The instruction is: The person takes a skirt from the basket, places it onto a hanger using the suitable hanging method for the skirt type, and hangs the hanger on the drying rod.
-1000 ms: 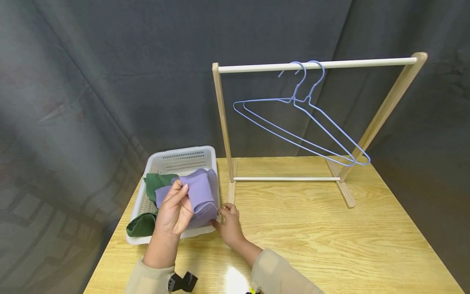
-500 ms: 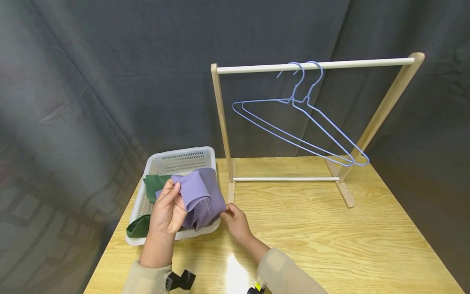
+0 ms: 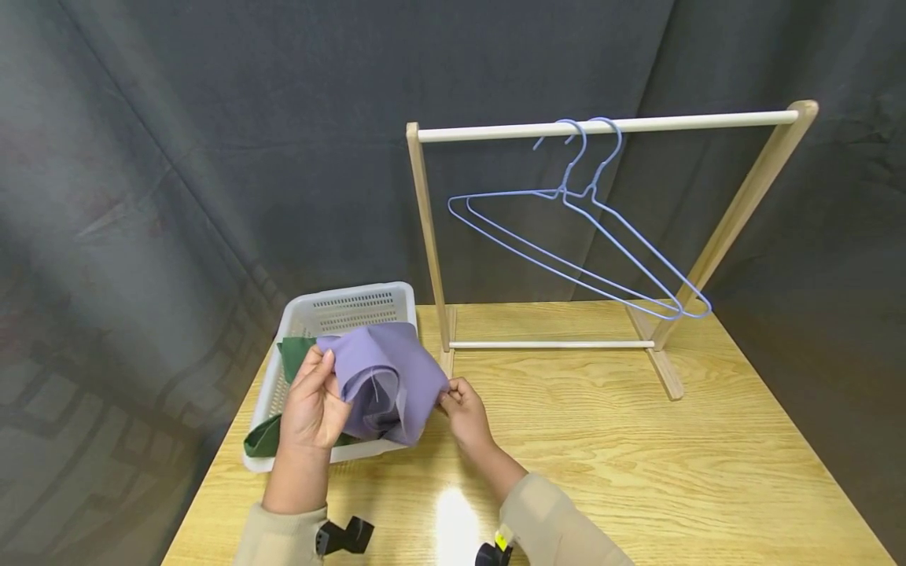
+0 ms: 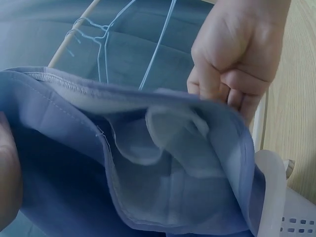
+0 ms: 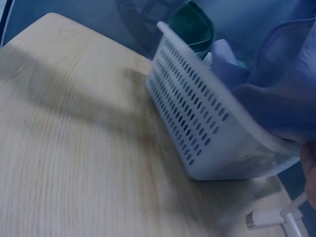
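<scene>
A purple cloth garment [image 3: 418, 373] is spread between both hands over the basket. My left hand [image 3: 311, 405] pinches its left edge between thumb and fingers. At the opposite side, my right hand [image 3: 469, 418] grips a corner. The left wrist view looks into the garment's opening [image 4: 168, 143], where a stitched hem and paler inside show, with the right hand [image 4: 237, 54] behind the far edge. Below it stands a white perforated basket [image 3: 347, 295] holding green cloth [image 3: 264, 437]. In the right wrist view, purple fabric [image 5: 281, 103] drapes over the basket's rim [image 5: 237, 111].
Behind and right of the basket stands a wooden rack with a white top bar [image 3: 488, 134]. Two blue hangers [image 3: 566, 192] hang from that bar. The wooden table [image 3: 566, 456] extends right, and a grey curtain [image 3: 318, 157] forms the backdrop.
My right hand has moved up and right with its corner, and my left hand has shifted slightly left. The purple garment between them is stretched wider, with its opening showing more.
</scene>
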The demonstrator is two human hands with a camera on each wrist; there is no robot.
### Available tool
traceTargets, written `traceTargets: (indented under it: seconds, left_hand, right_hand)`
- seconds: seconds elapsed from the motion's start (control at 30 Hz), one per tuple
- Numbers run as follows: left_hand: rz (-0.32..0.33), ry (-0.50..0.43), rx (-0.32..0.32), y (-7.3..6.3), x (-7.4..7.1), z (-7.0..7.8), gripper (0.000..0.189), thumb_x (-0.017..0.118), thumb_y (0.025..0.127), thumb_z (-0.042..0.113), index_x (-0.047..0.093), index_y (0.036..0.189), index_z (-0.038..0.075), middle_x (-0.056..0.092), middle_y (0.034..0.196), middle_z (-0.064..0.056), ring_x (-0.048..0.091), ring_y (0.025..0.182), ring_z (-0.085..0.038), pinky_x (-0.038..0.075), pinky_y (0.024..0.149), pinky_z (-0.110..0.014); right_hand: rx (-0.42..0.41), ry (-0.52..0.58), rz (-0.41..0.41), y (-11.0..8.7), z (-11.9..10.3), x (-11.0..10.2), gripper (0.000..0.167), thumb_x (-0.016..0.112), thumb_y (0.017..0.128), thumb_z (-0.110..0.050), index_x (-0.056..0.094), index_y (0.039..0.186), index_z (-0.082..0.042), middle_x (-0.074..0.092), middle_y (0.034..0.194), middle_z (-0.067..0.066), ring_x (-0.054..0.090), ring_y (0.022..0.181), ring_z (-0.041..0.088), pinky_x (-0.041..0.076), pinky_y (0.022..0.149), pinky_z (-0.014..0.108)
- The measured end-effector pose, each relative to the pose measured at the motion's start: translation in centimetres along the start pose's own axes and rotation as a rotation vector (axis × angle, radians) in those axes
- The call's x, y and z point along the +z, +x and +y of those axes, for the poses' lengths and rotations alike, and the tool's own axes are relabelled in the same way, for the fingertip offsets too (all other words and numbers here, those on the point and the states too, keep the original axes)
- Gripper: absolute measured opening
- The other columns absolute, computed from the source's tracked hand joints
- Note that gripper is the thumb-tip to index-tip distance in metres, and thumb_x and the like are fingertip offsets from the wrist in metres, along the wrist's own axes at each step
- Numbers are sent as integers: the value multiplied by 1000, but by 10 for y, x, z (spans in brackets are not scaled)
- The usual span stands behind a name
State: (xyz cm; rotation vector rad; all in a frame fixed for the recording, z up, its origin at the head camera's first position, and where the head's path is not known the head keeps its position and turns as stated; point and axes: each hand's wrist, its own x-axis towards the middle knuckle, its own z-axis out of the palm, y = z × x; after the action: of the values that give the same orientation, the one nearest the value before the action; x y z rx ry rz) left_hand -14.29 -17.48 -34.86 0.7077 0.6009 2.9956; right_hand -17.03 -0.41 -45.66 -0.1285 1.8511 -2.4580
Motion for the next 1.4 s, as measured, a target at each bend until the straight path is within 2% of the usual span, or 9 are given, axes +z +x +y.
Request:
traceTargets:
  seconds: [0.1, 0.33, 0.43, 0.53, 0.57, 0.67, 0.8, 1.0, 1.4]
  left_hand:
    - [5, -13, 8, 0, 0, 0, 34, 11, 94, 0, 44, 96, -7, 52, 96, -18, 54, 88, -24, 44, 77, -30]
    - [13, -28, 14, 0, 2, -1, 33, 12, 94, 0, 43, 97, -7, 51, 97, -18, 54, 89, -25, 43, 78, -30]
    - [13, -18, 14, 1, 4, -2, 33, 12, 94, 0, 44, 97, -6, 52, 96, -18, 54, 88, -25, 43, 77, -29]
    - [12, 0, 14, 2, 7, -4, 33, 12, 94, -1, 45, 96, -6, 52, 95, -17, 54, 87, -24, 43, 76, -29]
    - [13, 5, 14, 2, 8, -4, 33, 13, 94, -1, 45, 96, -6, 52, 95, -17, 54, 87, -24, 43, 76, -29]
    - [14, 13, 15, 3, 10, -6, 32, 14, 93, -1, 46, 95, -5, 52, 94, -16, 54, 86, -23, 43, 76, -28]
    - [7, 25, 15, 4, 11, -8, 32, 14, 93, -2, 46, 95, -4, 53, 94, -16, 54, 86, -23, 43, 75, -28]
    - [-16, 58, 8, 4, 13, -11, 31, 14, 93, -1, 46, 93, -3, 53, 95, -15, 53, 87, -22, 42, 76, -28]
    - [-52, 99, 16, 3, 18, -15, 29, 14, 93, -4, 44, 96, -3, 51, 96, -15, 52, 89, -21, 42, 77, -27]
  right_hand:
    - [4, 67, 29, 4, 1, -2, 5, 40, 86, 8, 43, 89, 9, 55, 79, 6, 53, 78, 15, 43, 79, 37]
    - [-167, 185, 7, 62, 121, -44, 8, 49, 88, -12, 48, 92, -6, 56, 80, 8, 54, 73, 16, 46, 63, 29]
    - [-180, 186, 31, 51, 89, -39, 3, 44, 89, -3, 47, 90, -3, 55, 76, 7, 51, 68, 14, 43, 58, 26]
    - [-175, 185, 70, 29, 36, -27, 8, 38, 87, 4, 45, 85, -1, 52, 69, 2, 47, 62, 9, 39, 54, 21]
    - [-146, 182, 94, 19, 12, -21, 8, 38, 87, 4, 44, 85, -2, 51, 68, 0, 47, 60, 8, 38, 53, 20]
    - [-64, 192, 140, 9, -18, -17, 12, 35, 89, 4, 42, 83, -3, 48, 67, -2, 46, 57, 5, 38, 51, 16]
    - [-6, 160, 180, 9, -30, -21, 11, 36, 89, 4, 42, 83, -3, 49, 68, 0, 47, 56, 6, 39, 50, 16]
    - [-30, 77, 211, 11, -30, -29, 7, 40, 88, 2, 44, 85, -2, 48, 67, -1, 45, 55, 6, 37, 50, 17]
    - [-59, 40, 173, 13, -39, -46, 6, 41, 87, 4, 45, 87, 0, 47, 67, 0, 43, 55, 6, 36, 49, 17]
